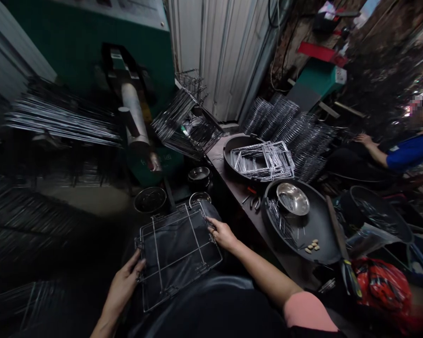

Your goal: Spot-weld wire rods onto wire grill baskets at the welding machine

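Note:
A rectangular wire frame (176, 260) with crossing bars lies over dark material at my lap. At its left edge, my left hand (127, 277) grips the wire with bent fingers. My right hand (223, 233) pinches the upper right side of the same frame, thumb on top. Just beyond it stand small round metal bowls (199, 174). Above the frame, the rod-shaped arm of a green machine (134, 112) points down toward me.
On the bench to the right, a black tray holds rectangular wire pieces (262, 160). Another black tray (320, 234) carries a steel bowl (293, 198), thin wires and several peanuts (313, 246). Stacked wire frames (63, 119) stand at left. A person in blue (412, 152) sits at far right.

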Motion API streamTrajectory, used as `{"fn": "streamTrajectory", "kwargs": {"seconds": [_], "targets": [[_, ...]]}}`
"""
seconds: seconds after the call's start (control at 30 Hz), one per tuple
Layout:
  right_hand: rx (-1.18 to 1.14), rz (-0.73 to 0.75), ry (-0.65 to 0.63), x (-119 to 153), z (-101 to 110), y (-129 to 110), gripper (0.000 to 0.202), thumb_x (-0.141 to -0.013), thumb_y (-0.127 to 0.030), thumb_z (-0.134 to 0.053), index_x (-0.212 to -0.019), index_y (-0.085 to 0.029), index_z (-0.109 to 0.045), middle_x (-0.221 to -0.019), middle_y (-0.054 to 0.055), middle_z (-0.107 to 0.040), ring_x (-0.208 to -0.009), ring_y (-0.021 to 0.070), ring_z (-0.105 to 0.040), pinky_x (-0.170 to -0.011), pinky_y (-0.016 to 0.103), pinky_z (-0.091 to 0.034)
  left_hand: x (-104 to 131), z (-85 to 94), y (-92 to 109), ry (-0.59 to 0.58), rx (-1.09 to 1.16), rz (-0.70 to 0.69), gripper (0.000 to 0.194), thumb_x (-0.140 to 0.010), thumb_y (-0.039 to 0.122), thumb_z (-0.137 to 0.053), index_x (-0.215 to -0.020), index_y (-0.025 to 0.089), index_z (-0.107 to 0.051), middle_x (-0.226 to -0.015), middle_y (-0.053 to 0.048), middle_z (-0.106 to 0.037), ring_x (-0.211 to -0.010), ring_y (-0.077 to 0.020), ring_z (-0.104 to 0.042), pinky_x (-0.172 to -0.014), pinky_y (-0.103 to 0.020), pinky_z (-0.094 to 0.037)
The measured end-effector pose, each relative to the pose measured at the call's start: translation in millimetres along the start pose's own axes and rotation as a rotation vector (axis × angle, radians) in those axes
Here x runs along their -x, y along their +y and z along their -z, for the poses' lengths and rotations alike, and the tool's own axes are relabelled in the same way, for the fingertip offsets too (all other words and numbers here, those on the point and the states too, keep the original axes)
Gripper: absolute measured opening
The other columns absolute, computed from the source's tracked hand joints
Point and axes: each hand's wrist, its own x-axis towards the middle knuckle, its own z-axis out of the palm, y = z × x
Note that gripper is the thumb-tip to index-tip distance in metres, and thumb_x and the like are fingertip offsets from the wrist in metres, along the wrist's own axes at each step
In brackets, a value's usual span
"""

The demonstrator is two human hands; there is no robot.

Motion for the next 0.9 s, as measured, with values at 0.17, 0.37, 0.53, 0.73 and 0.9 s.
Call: {"fn": "streamTrajectory", "kwargs": {"seconds": [0.17, 0.37, 0.53, 0.73, 0.9], "targets": [[0.026, -0.030, -0.038, 2, -1, 4, 0.052, -0.092, -0.020, -0.061, -0.143, -0.028, -0.058, -0.136, 0.003, -0.068, -0.129, 0.0218, -0.061, -0.110, 0.037, -0.046, 8, 7.2, 10, -0.093, 0.179, 0.150, 0.081, -0.062, 0.055, -0.076, -0.133, 0.018, -0.063, -0.143, -0.012, -0.059, -0.138, -0.0328, -0.049, -0.117, -0.046, -0.035], [0.094, -0.056, -0.058, 8, -4, 3, 0.056, -0.093, -0.020, -0.061, -0.147, -0.028, -0.053, -0.142, 0.003, -0.063, -0.134, 0.0217, -0.057, -0.111, 0.035, -0.045, 19, 11.7, 17, -0.119, 0.238, 0.187, 0.094, -0.053, 0.053, -0.085, -0.138, 0.020, -0.060, -0.125, -0.011, -0.072, -0.134, -0.0334, -0.053, -0.119, -0.048, -0.032], [0.096, -0.081, -0.045, 11, -5, -3, 0.053, -0.092, -0.020, -0.061, -0.144, -0.029, -0.056, -0.138, 0.002, -0.067, -0.131, 0.0214, -0.059, -0.109, 0.034, -0.046, 17, 9.8, 9, -0.099, 0.257, 0.150, 0.106, -0.049, 0.059, -0.085, -0.142, 0.018, -0.054, -0.104, -0.009, -0.077, -0.121, -0.0309, -0.063, -0.112, -0.045, -0.042], [0.100, 0.012, 0.014, 25, -12, 3, 0.056, -0.087, -0.018, -0.063, -0.142, -0.024, -0.058, -0.132, 0.009, -0.070, -0.123, 0.0264, -0.065, -0.103, 0.037, -0.051, 18, 4.0, -7, -0.086, 0.249, 0.050, 0.106, -0.042, 0.068, -0.083, -0.131, 0.013, -0.064, -0.099, -0.012, -0.076, -0.104, -0.0305, -0.070, -0.097, -0.039, -0.053], [0.080, -0.013, 0.059, 26, -18, 20, 0.055, -0.088, -0.018, -0.057, -0.142, -0.027, -0.058, -0.126, 0.008, -0.073, -0.117, 0.0250, -0.069, -0.099, 0.034, -0.052, -9, 22.8, 6, -0.155, 0.142, -0.047, 0.082, -0.037, 0.069, -0.083, -0.102, 0.019, -0.077, -0.095, -0.011, -0.078, -0.097, -0.0324, -0.071, -0.089, -0.042, -0.057]]}}
